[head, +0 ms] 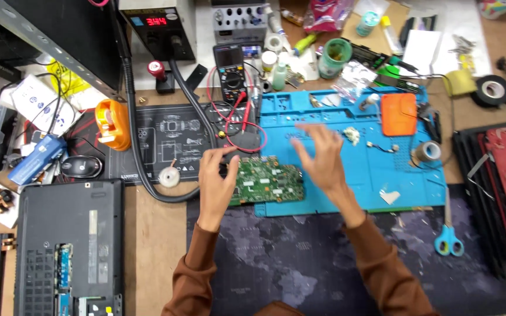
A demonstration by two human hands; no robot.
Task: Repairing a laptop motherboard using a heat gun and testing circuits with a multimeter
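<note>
A station display [156,21] sits at top centre: a small rectangular screen with red lit digits on a dark panel. The multimeter screen [228,57], just right of it, is a small grey rectangle above a round dial. A pink packet [323,14] lies at the top edge, crumpled and glossy. A yellow label [68,79] shows at upper left, partly hidden under cables. A pale rectangular sticker [92,239] runs down the laptop base [68,246] at lower left.

from our head we looked almost straight down, fairly close, at the cluttered workbench [159,234]; this was our only view.
</note>
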